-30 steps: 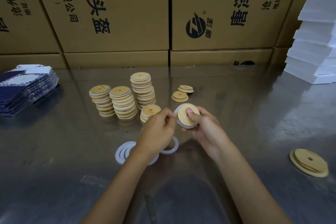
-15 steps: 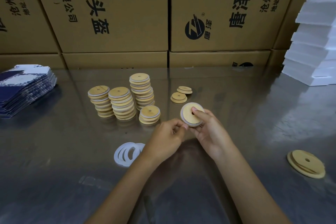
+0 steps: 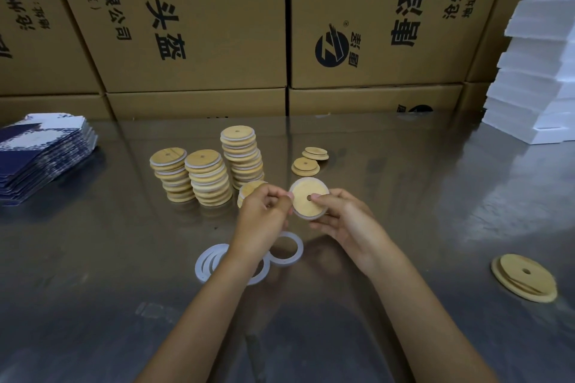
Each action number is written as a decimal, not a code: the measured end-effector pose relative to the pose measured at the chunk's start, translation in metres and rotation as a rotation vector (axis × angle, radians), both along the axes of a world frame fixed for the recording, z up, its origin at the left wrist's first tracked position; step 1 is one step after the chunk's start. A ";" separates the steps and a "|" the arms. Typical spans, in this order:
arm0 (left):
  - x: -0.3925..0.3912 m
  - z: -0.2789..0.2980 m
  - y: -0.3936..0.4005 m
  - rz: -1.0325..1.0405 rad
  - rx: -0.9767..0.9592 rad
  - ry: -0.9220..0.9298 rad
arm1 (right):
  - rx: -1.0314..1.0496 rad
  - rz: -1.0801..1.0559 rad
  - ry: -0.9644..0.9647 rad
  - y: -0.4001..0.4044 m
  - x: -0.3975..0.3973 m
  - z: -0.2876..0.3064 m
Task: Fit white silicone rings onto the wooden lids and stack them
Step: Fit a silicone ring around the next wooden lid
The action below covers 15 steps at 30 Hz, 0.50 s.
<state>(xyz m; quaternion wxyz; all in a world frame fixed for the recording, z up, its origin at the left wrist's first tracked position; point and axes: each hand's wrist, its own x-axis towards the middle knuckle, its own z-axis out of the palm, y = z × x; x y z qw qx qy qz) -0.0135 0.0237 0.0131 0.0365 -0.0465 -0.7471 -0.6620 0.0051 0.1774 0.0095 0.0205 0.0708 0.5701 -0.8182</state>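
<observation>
1. The right hand (image 3: 339,218) holds a wooden lid (image 3: 308,197) tilted up above the desk (image 3: 404,196), thumb lying across its face next to the centre hole, fingers curled behind it.
2. A white ring (image 3: 306,217) runs round the lid's edge, showing most along the lower rim.
3. The left hand (image 3: 264,211) is curled, its fingertips pinching at the lid's left edge where the ring sits.
4. Under the left wrist, loose white rings (image 3: 211,261) lie flat on the desk in an overlapping bunch, with one more ring (image 3: 287,247) just to their right.
5. Behind the hands stand three stacks of lids with rings: a left stack (image 3: 171,172), a middle stack (image 3: 207,176) and the tallest stack (image 3: 242,155), close side by side.
6. A short stack (image 3: 249,190) sits just in front of the tallest one, partly hidden by the left hand.
7. Two bare lids (image 3: 306,165) lie near each other behind the held lid.
8. At the right of the desk, well apart, lies a pair of bare lids (image 3: 524,277), one overlapping the other.
9. A pile of blue and white flat cartons (image 3: 40,149) rests at the left edge.
10. White foam blocks (image 3: 535,71) are piled at the right.
11. Cardboard boxes (image 3: 193,25) with printed characters form a wall along the back.
</observation>
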 end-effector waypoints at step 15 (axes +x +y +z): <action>0.005 0.003 0.003 -0.024 -0.077 -0.097 | -0.258 -0.015 -0.038 -0.010 0.004 0.000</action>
